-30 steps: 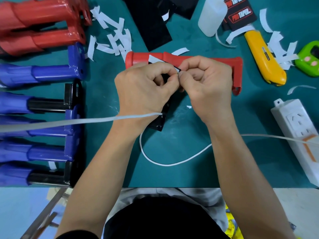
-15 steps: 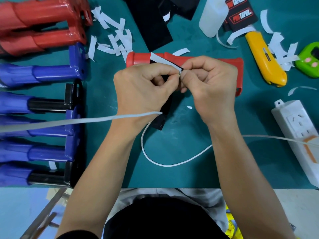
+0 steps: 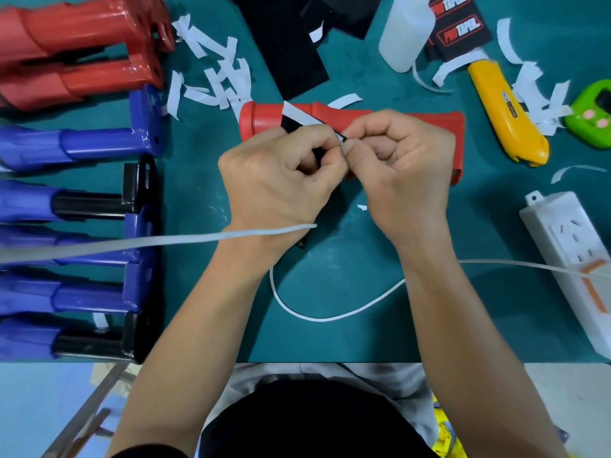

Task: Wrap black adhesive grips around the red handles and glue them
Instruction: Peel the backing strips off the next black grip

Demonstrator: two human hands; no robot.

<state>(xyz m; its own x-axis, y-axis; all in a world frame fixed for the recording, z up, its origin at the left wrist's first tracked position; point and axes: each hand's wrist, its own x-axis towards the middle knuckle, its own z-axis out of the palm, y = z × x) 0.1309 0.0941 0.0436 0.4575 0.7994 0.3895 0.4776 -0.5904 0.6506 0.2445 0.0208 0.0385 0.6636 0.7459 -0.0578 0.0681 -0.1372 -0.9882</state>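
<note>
Pinching black grip (image 3: 289,124) corner: left hand (image 3: 277,180), right hand (image 3: 403,173) (fingers curled); red handle (image 3: 429,124) lying left-right, bracket end right.

A teal work mat (image 3: 347,338) is recorded. The centre handle (image 3: 264,122) is red; the grip (image 3: 288,123) on it is black, with a white backing strip (image 3: 302,116). The stacked handles (image 3: 82,31) at upper left are red, the row of handles (image 3: 96,143) below them blue, and two wrapped sections (image 3: 89,204) black. The paper scraps (image 3: 215,71), bottle (image 3: 401,31) and cable (image 3: 330,317) are white. The utility knife (image 3: 506,117) is yellow, the small device (image 3: 591,114) green with pink buttons, and the power strip (image 3: 568,259) white with orange markings. The labels (image 3: 459,28) are black with red-and-white lettering.
</note>
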